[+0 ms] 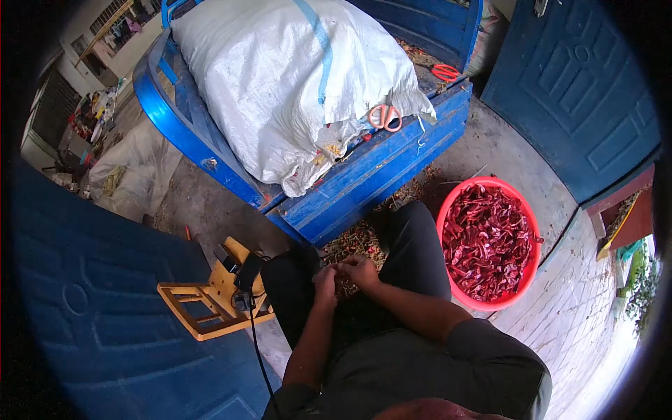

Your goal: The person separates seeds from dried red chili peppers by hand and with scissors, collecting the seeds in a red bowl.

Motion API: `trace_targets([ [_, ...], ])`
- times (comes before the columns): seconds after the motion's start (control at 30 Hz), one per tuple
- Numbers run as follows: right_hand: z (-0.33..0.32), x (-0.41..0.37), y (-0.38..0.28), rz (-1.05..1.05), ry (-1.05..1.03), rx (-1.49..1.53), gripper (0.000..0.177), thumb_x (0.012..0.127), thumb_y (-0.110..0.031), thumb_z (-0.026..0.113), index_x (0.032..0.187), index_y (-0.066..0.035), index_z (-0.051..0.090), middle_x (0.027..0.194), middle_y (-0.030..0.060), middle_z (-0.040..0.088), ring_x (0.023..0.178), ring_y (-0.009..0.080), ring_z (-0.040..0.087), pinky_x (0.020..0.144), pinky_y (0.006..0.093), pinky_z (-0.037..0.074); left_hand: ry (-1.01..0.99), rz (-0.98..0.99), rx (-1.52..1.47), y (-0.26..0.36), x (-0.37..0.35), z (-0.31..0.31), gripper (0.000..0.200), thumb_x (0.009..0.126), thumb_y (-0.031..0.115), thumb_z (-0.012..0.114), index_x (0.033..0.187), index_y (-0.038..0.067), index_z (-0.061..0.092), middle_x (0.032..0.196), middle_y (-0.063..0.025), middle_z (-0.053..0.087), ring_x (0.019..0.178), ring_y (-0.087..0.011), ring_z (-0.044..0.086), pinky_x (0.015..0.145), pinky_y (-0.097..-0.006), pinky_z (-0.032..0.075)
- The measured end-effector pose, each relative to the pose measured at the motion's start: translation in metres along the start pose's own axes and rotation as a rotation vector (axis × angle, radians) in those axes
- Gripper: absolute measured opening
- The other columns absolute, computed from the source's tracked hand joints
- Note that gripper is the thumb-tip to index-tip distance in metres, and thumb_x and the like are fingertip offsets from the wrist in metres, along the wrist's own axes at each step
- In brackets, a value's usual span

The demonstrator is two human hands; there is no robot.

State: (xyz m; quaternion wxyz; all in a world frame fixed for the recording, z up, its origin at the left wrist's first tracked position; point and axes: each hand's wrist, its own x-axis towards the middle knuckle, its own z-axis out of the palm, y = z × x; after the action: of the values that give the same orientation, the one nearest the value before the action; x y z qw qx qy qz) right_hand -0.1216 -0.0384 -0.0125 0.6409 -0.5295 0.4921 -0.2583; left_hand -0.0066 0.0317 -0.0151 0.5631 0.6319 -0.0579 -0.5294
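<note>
The sack [294,84] was of white woven plastic, matt and creased, with a pale blue stripe. The cart bed [378,168] under it looked like metal painted blue, and the paint was scratched and worn at the edges. The scissors [384,117] had smooth orange plastic handles. The basin [526,231] was red plastic, smooth and a little glossy on the rim. The dried chillies [486,241] in it had dark red, wrinkled skin with a weak shine. The stool frame [210,301] seemed to be yellow wood, matt. The trousers [413,245] were black matt cloth. The ground [210,203] was rough grey concrete, and the door [574,91] had even blue paint.
</note>
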Motion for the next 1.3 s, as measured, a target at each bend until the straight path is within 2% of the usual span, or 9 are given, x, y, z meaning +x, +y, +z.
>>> trace_targets([
  [0.27,-0.006,-0.006,-0.017,-0.056,0.004,-0.245,0.025,0.085,-0.021,0.075,0.094,0.002,0.070,0.082,0.0120,0.072,0.068,0.0164,0.069,0.063,0.0317,0.055,0.018,0.040,0.024,-0.014,0.017,-0.003,0.022,0.093,0.014,0.050,0.096,0.003,0.069,0.079,-0.0029,0.064,0.068,-0.0137,0.059,0.059,-0.0285,0.046],
  [0.33,-0.008,-0.009,-0.023,-0.427,0.047,-0.347,0.025,0.085,-0.022,0.075,0.094,0.001,0.070,0.081,0.0118,0.071,0.064,0.0175,0.068,0.063,0.0318,0.055,0.075,-0.078,-0.124,-0.004,0.013,0.002,0.021,0.093,0.015,0.052,0.094,0.003,0.069,0.080,-0.0031,0.063,0.071,-0.0147,0.060,0.063,-0.0285,0.047],
  [0.43,-0.011,-0.001,-0.014,-0.415,0.043,-0.347,0.024,0.085,-0.022,0.076,0.094,-0.001,0.070,0.081,0.0115,0.071,0.067,0.0188,0.068,0.064,0.0329,0.055,0.034,-0.080,-0.074,0.006,0.004,0.013,0.020,0.093,0.016,0.054,0.096,0.004,0.069,0.081,-0.0033,0.064,0.070,-0.0143,0.059,0.062,-0.0276,0.046],
  [0.57,-0.017,0.011,-0.006,-0.064,-0.082,-0.237,0.024,0.082,-0.019,0.077,0.094,0.000,0.069,0.086,0.0106,0.071,0.080,0.0206,0.069,0.070,0.0370,0.054,0.064,-0.094,0.067,-0.029,0.035,-0.003,0.019,0.093,0.016,0.055,0.099,0.005,0.069,0.084,-0.0033,0.063,0.072,-0.0139,0.058,0.062,-0.0287,0.046],
  [0.67,-0.025,0.010,-0.017,-0.036,-0.093,-0.258,0.023,0.082,-0.018,0.076,0.094,0.000,0.069,0.084,0.0107,0.071,0.079,0.0206,0.069,0.069,0.0384,0.055,-0.014,-0.152,0.077,-0.034,0.035,-0.006,0.019,0.094,0.018,0.055,0.098,0.005,0.067,0.084,-0.0027,0.062,0.074,-0.0138,0.058,0.063,-0.0307,0.046],
  [0.93,-0.027,0.007,-0.018,-0.335,-0.093,-0.331,0.016,0.085,-0.015,0.074,0.089,0.000,0.069,0.090,0.0110,0.069,0.078,0.0185,0.068,0.071,0.0358,0.054,0.012,-0.161,-0.029,0.004,0.001,0.015,0.011,0.091,0.017,0.055,0.091,0.009,0.063,0.074,-0.0009,0.056,0.061,-0.0130,0.053,0.053,-0.0298,0.043],
  [1.03,-0.033,0.011,-0.015,-0.162,-0.214,-0.133,0.016,0.088,-0.014,0.072,0.093,0.001,0.068,0.089,0.0106,0.068,0.076,0.0177,0.067,0.068,0.0339,0.055,-0.021,-0.148,0.019,0.014,-0.009,0.016,0.010,0.086,0.015,0.056,0.092,0.009,0.062,0.071,-0.0004,0.055,0.056,-0.0121,0.052,0.048,-0.0277,0.041],
  [1.1,-0.035,0.016,-0.012,0.208,-0.328,0.105,0.019,0.089,-0.013,0.071,0.099,0.002,0.066,0.089,0.0111,0.068,0.074,0.0173,0.067,0.066,0.0311,0.055,-0.042,-0.176,0.050,0.006,-0.003,0.009,0.010,0.084,0.014,0.056,0.091,0.009,0.062,0.071,-0.0004,0.055,0.056,-0.0119,0.052,0.047,-0.0271,0.041],
  [1.3,-0.035,0.019,-0.014,0.187,-0.397,0.235,0.020,0.091,-0.014,0.068,0.102,0.003,0.065,0.086,0.0101,0.069,0.073,0.0161,0.067,0.065,0.0291,0.055,-0.064,-0.151,0.022,0.012,-0.009,0.009,0.009,0.081,0.012,0.056,0.087,0.008,0.063,0.071,-0.0011,0.057,0.055,-0.0115,0.053,0.046,-0.0255,0.040],
])
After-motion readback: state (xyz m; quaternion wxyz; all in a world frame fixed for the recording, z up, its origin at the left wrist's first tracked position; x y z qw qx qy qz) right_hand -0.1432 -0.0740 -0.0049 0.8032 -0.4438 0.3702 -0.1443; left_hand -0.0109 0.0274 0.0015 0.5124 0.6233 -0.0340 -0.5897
